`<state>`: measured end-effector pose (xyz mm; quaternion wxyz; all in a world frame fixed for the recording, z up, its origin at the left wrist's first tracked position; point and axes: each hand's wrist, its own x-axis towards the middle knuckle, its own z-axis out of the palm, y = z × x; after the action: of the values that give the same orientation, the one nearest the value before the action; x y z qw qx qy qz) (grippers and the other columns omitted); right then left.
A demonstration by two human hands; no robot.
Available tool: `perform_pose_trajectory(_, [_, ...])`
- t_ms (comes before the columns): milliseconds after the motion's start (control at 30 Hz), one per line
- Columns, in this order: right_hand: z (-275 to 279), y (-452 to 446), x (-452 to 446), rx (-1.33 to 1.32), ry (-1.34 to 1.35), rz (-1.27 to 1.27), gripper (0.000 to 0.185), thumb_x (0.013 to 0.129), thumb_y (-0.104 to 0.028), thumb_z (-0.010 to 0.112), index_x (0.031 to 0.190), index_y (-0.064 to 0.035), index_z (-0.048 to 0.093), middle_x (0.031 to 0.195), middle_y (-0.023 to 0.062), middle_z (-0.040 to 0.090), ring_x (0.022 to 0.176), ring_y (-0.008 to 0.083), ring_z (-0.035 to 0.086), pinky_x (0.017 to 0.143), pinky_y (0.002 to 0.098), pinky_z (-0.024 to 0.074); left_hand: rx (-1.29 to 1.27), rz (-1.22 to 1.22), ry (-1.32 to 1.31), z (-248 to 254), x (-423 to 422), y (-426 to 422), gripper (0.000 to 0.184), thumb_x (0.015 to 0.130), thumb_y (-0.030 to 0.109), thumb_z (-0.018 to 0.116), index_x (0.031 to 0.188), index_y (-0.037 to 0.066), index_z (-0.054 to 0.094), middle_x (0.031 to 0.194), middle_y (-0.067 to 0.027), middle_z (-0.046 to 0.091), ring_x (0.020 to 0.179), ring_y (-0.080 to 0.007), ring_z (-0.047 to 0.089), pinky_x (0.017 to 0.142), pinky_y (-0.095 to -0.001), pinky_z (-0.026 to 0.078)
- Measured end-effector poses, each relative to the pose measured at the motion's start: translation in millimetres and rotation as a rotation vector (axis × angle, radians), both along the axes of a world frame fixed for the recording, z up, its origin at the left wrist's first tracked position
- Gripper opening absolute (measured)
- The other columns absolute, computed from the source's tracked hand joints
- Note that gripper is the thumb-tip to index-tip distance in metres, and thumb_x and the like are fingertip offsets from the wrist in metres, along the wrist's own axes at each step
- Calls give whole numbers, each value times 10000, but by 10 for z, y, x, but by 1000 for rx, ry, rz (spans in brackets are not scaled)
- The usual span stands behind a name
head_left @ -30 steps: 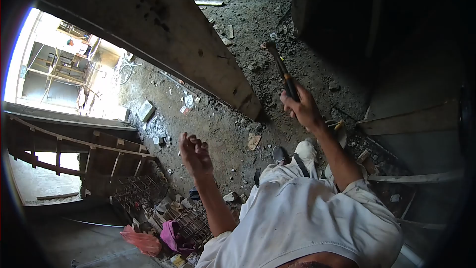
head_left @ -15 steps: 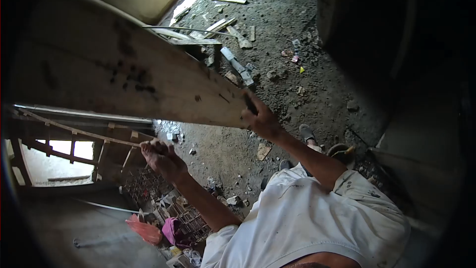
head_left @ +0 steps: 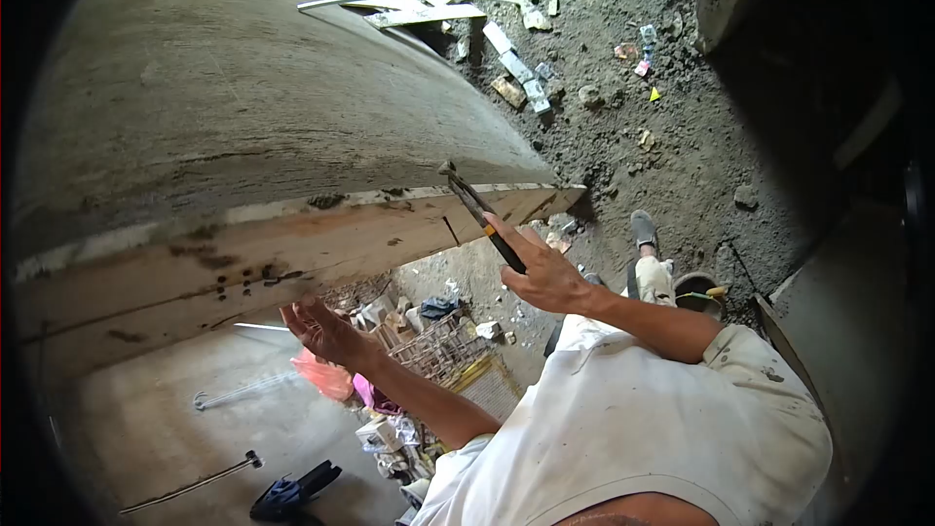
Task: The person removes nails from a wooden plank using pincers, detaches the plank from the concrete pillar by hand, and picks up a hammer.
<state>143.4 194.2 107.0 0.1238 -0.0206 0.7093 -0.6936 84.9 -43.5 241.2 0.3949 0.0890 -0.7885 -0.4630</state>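
Right grip point(head_left: 542, 271) tight around a slender metal tool point(head_left: 469, 199) (dark-handled), left grip point(head_left: 329, 333) half-curled, contents unclear, near a stained wooden board point(head_left: 365, 245).

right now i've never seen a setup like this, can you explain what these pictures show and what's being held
There is no machine here: these are a person's two bare hands. Every picture comes from one camera worn on that person's head, looking forward and down, so the white shirt at the bottom is the wearer's own.

The right hand holds a tool with a black and orange grip, its far end over a long pale board. The left hand is by the board's lower edge; whether it touches is hard to tell.

Beyond, on the rough ground, lie pale blocks and a small yellow scrap.
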Motion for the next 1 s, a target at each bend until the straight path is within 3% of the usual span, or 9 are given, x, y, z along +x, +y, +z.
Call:
perform_pose_trajectory(133, [3, 0, -41, -122, -17, -213, 787, 876, -116, 535, 1566, -213, 170, 897, 124, 443, 744, 254, 489, 706, 398, 437, 52, -58, -53, 84, -10, -59, 382, 907, 305, 723, 1188, 87, 584, 710, 75, 493, 555, -16, 329, 487, -205, 257])
perform_pose_trajectory(267, [-93, -33, -50, -56, -32, 28, 765, 871, -105, 539, 1557, -217, 220, 893, 118, 444, 710, 235, 460, 686, 386, 430, 201, -120, -64, 88, -64, -262, 327, 849, 330, 781, 1039, 126, 611, 617, 87, 442, 511, -11, 316, 448, -190, 239])
perform_pose_trajectory(400, [-114, 10, -119, -64, 9, -92, 794, 870, -108, 539, 1566, -222, 173, 902, 123, 438, 708, 239, 477, 677, 414, 442, 174, -153, -136, 188, -36, -229, 330, 841, 330, 786, 1047, 144, 607, 569, 91, 429, 463, -2, 328, 381, -179, 232])
perform_pose_trajectory(500, [-162, -146, -93, -151, 17, -329, 781, 860, -124, 560, 1550, -266, 221, 902, 171, 450, 657, 330, 546, 671, 472, 488, 227, -156, -144, 215, -30, -236, 344, 840, 326, 788, 1068, 140, 611, 574, 93, 436, 468, 4, 337, 380, -173, 240])
perform_pose_trajectory(633, [-212, -20, -155, 41, 73, 3, 843, 845, -81, 554, 1563, -263, 150, 924, 168, 455, 662, 318, 548, 661, 466, 489, 239, -186, -150, 217, -52, -284, 267, 899, 267, 727, 1064, 125, 572, 739, 85, 500, 489, 3, 304, 383, -162, 240])
perform_pose_trajectory(800, [-222, -155, -71, -95, 21, -293, 834, 831, -75, 563, 1554, -256, 190, 932, 194, 462, 667, 365, 577, 641, 480, 498, 247, -231, -156, 246, -14, -307, 245, 910, 243, 714, 1072, 123, 573, 750, 81, 511, 500, 0, 324, 384, -158, 255])
perform_pose_trajectory(900, [-281, -39, -127, 50, 55, 15, 842, 832, -64, 561, 1559, -255, 180, 928, 192, 459, 669, 354, 573, 636, 465, 491, 257, -302, -184, 277, -23, -294, 216, 925, 227, 697, 1067, 123, 572, 740, 75, 505, 520, -2, 346, 389, -159, 267])
perform_pose_trajectory(933, [-247, 43, -159, 72, 8, 52, 831, 825, -41, 548, 1562, -224, 211, 976, 182, 491, 737, 257, 514, 685, 395, 460, 267, -228, -146, 261, -43, -276, 207, 930, 227, 689, 1063, 124, 569, 730, 74, 492, 522, -3, 346, 392, -163, 269])
perform_pose_trajectory(1000, [-224, -6, -119, -41, -62, -116, 833, 822, -42, 549, 1562, -222, 212, 985, 188, 495, 743, 263, 519, 686, 400, 460, 233, -169, -164, 242, -13, -312, 191, 944, 231, 672, 1067, 135, 563, 685, 74, 442, 527, -10, 342, 403, -173, 255])
